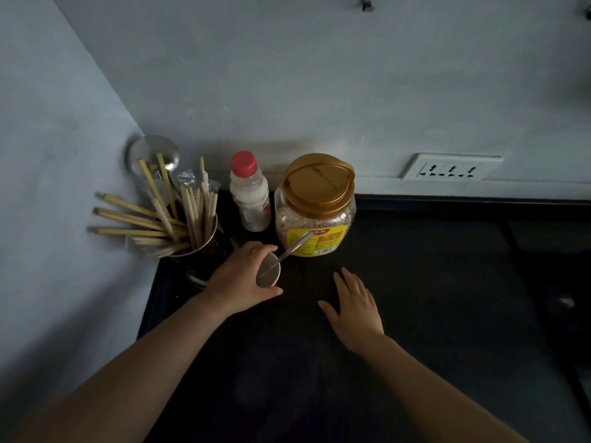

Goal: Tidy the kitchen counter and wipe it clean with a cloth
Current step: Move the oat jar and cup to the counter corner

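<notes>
My left hand (pixel 238 278) is wrapped around a small red paper cup (pixel 268 275) with a pale inside, standing on the dark counter (pixel 431 282). A metal spoon (pixel 295 247) rests in the cup, its handle leaning up to the right against the jar. My right hand (pixel 353 308) hovers flat with fingers spread just right of the cup, holding nothing. Behind the cup stand a white bottle with a red cap (pixel 249 193) and a clear oat jar with a gold lid (pixel 316 203). No cloth is in view.
A metal holder full of wooden chopsticks (pixel 179 215) and a ladle (pixel 153 155) fills the left corner against the wall. A white wall socket (pixel 451 167) sits above the counter's back edge. A small pale scrap (pixel 567 302) lies far right.
</notes>
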